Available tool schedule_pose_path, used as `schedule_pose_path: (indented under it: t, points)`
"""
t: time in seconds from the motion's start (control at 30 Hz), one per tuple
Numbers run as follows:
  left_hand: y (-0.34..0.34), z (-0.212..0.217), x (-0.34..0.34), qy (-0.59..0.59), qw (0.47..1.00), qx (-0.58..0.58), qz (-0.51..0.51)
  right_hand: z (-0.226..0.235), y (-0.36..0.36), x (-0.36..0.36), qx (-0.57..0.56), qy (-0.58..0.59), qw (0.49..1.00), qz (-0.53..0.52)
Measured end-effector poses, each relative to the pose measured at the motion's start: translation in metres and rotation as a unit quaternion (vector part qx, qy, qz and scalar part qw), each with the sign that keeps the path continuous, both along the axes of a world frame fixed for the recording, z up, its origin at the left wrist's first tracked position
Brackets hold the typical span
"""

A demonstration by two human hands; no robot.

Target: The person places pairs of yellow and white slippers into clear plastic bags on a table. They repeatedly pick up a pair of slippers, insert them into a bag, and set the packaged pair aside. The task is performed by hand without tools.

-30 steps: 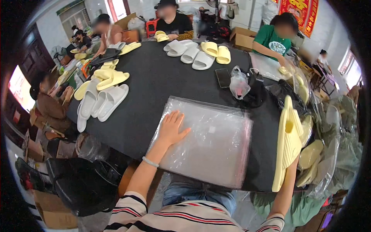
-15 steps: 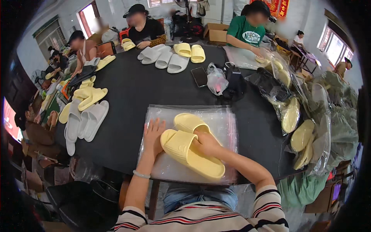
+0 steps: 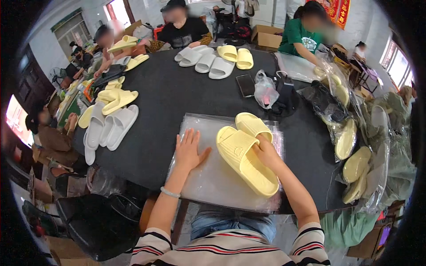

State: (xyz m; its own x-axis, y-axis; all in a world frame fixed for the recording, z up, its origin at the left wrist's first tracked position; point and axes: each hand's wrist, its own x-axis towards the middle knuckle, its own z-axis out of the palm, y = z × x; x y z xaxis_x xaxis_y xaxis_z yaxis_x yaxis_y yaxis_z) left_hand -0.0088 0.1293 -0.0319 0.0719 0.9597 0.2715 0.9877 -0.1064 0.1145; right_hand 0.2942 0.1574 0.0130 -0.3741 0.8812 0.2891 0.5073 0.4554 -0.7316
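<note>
A pair of pale yellow slippers (image 3: 255, 162) is in my right hand (image 3: 267, 153), whose fingers grip between the two uppers. The nearer slipper tilts with its toe pointing away to the left, and the other lies partly behind it. Beneath them a stack of clear plastic bags (image 3: 206, 177) lies at the near edge of the black table. My left hand (image 3: 188, 148) rests flat on the left part of that stack, fingers spread, holding nothing.
Grey slippers (image 3: 117, 128) and yellow ones stand at the left; more grey slippers (image 3: 222, 68) are at the far side. A phone (image 3: 245, 85), a small plastic bag (image 3: 265, 91) and bagged slippers (image 3: 345, 139) lie to the right. Co-workers sit around the table.
My right hand and the yellow slippers have shifted right over the bag stack. My left hand lies flatter on the bags, farther from the slippers. The whole view has turned slightly.
</note>
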Motion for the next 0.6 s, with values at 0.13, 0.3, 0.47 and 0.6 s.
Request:
schedule_pose_path:
  t: [0.13, 0.3, 0.47, 0.6]
  points:
    - [0.003, -0.007, -0.006, -0.051, 0.999, -0.002, -0.01, 0.017, -0.014, -0.004, -0.006, -0.132, 0.989, 0.06]
    - [0.026, -0.024, -0.033, -0.264, 0.957, 0.115, 0.02, -0.018, -0.019, 0.009, 0.121, -0.122, 0.983, 0.06]
    - [0.065, 0.008, -0.037, -0.241, 0.958, -0.012, 0.155, -0.022, -0.02, 0.01, 0.109, -0.115, 0.986, 0.047]
    - [0.096, 0.002, -0.061, -0.451, 0.882, -0.039, 0.128, -0.017, -0.023, 0.006, 0.093, -0.108, 0.989, 0.047]
